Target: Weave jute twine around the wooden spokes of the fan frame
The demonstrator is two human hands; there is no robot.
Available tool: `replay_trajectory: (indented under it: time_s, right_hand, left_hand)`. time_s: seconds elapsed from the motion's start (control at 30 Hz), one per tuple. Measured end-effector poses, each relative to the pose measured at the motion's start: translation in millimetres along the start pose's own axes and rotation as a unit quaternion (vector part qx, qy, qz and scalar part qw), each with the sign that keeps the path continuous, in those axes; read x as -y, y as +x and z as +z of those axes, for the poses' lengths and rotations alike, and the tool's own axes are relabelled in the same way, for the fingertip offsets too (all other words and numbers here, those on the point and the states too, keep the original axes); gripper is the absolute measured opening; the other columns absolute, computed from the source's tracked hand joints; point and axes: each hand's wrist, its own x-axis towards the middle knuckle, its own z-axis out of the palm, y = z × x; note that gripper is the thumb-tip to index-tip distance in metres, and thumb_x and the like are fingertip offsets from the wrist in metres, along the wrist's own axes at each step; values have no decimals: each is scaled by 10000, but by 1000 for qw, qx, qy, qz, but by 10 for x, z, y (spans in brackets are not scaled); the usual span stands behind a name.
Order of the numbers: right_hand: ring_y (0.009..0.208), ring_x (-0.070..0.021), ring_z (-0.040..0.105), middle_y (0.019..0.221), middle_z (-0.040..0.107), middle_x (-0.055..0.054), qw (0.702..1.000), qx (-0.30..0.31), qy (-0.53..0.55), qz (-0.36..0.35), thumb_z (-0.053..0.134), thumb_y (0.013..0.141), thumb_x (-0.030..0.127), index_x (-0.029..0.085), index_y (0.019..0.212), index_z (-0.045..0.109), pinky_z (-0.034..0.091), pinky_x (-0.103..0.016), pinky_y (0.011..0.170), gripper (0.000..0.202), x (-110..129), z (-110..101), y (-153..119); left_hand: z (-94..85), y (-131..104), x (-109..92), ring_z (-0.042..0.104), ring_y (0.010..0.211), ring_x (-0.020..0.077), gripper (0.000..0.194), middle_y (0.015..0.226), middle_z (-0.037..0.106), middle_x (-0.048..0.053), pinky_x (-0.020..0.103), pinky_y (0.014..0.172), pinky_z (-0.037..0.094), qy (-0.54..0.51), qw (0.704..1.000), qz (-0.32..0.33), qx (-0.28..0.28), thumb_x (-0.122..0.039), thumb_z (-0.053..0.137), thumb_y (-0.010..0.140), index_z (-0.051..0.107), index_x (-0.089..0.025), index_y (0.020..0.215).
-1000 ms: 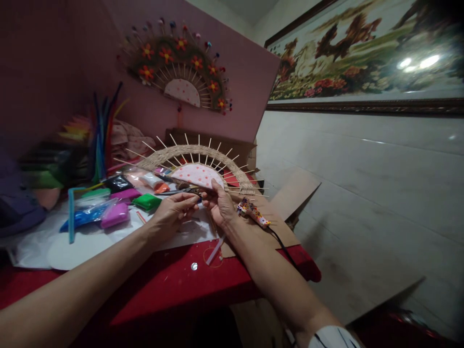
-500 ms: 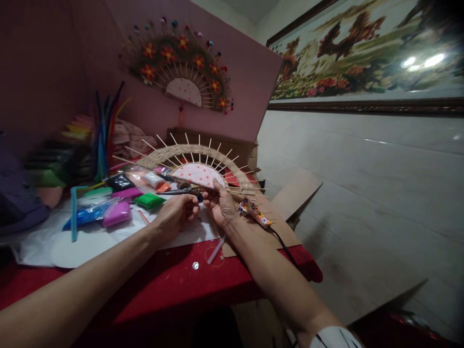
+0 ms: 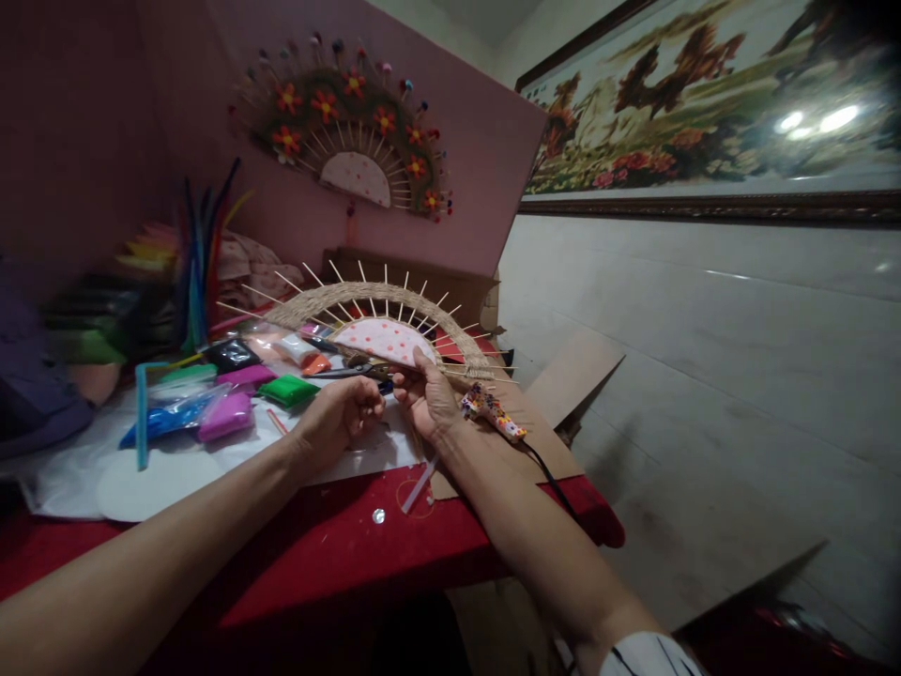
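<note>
A handmade half-round fan (image 3: 384, 340) with a pink dotted centre, thin wooden sticks and a tan woven band stands tilted above the table. My right hand (image 3: 431, 399) pinches its lower edge, thumb in front on the dotted part. Just left of it, my left hand (image 3: 348, 413) is closed, fingers curled inward; whatever they may hold is hidden. Behind the left hand lie dark-handled scissors (image 3: 352, 372). By my right wrist rests a colourful patterned tool (image 3: 493, 413) with a black cord, and a translucent stick (image 3: 420, 485) lies below.
Bagged coloured clay (image 3: 288, 391) and a light blue strip (image 3: 143, 418) lie at left on white sheeting. Cardboard (image 3: 549, 455) covers the right of the red-clothed table (image 3: 316, 554). A finished flowered fan (image 3: 352, 141) hangs on the pink board behind. Pipe cleaners (image 3: 201, 263) stand at back left.
Almost nothing differs. The view has shifted very slightly, while both hands and the fan keep their places.
</note>
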Motion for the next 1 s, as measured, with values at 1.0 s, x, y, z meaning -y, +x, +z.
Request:
replay_trajectory:
  time_s: [1.0]
  right_hand:
    - [426,-83,552,551,645,-20,999,-35,-40,-6,725,686,368,94,793,604,423,-145,330,318,-61,-24,23]
  left_hand:
    - [37,32,47,414,355,34,122,473,553,16,137,330,260,41,997,-2,-63,-132,709,608,598,-102,568]
